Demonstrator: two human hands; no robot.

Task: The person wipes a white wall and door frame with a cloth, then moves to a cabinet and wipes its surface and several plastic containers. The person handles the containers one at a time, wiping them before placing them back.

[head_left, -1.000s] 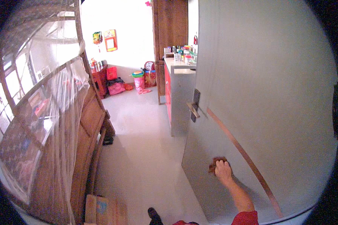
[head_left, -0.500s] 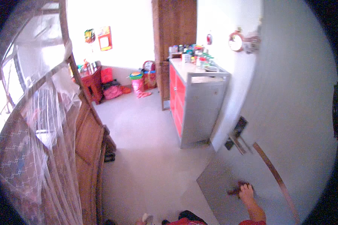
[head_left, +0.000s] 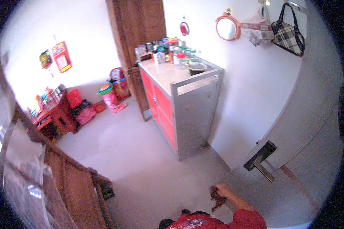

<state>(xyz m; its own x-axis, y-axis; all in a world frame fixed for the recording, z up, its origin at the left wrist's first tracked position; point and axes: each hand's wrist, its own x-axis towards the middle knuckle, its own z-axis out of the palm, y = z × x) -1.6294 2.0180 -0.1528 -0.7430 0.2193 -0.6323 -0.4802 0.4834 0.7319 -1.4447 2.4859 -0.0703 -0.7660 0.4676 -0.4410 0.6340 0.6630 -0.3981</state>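
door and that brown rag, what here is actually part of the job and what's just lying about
In the work:
right hand, pressing the rag to the door
dark brown rag
grey door, low on its face
door handle, just above the hand

Just lying about:
grey cabinet with red doors
jars and bowl on top
round mirror
checked handbag
red side table

Dark brown cloth: crumpled, bunched in the right hand, pressed against the lower face of the grey door, below its handle.
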